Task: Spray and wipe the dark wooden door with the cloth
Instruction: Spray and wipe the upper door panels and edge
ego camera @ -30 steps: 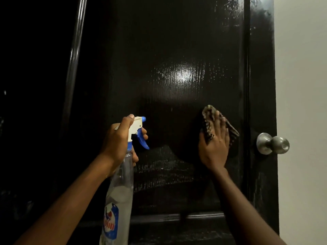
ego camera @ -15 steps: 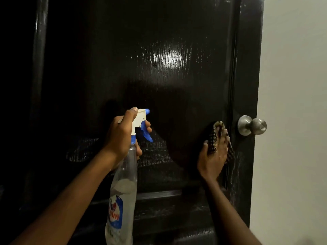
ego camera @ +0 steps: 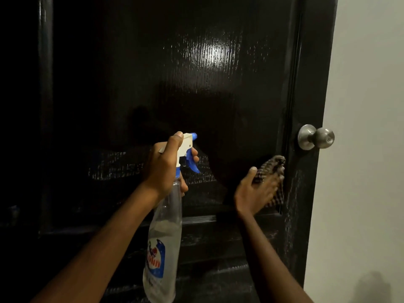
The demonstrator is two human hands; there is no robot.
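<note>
The left hand (ego camera: 166, 169) grips the spray bottle (ego camera: 164, 228) (fingers on its trigger) while the right hand (ego camera: 254, 192), fingers flat, presses the cloth (ego camera: 270, 166) against the dark door (ego camera: 196, 84) just beyond it.

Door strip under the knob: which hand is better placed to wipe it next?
Right, probably. The right hand presses the cloth against the door right beside that strip, just below the knob. The left hand grips the spray bottle farther left, with no cloth.

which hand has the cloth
The right hand, pressing the checked cloth to the door near the knob; the left hand grips the spray bottle instead.
</note>
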